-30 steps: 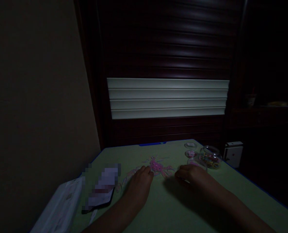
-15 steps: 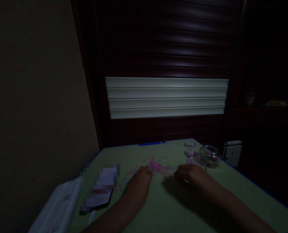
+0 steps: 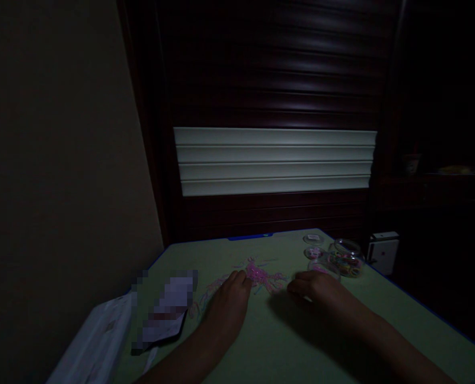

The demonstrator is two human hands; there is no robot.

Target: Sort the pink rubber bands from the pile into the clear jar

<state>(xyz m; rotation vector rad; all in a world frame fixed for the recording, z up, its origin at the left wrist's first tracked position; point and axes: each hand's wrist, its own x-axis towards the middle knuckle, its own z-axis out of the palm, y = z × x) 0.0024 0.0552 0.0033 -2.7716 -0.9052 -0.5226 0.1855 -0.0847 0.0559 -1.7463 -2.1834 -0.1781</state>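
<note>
A loose pile of pink and pastel elastic bands lies on the green tabletop, with a scattered trail reaching left. My left hand is at the near left side of the pile, its fingers curled and closed; what they hold is hidden. To the right of the pile, my right hand has its thumb and fingers pinched together just above the table, and anything between them is too dark to make out. Behind that hand stands a clear round container with pink pieces in it, partly covered by it.
At the far right is a clear jar of coloured bands, beside two small round lids or discs. On the left lie a blurred-out flat object and a white patterned packet. A wall borders the table's left side.
Both hands stay almost where they were. My left hand's fingers have shifted very slightly beside the pile.
</note>
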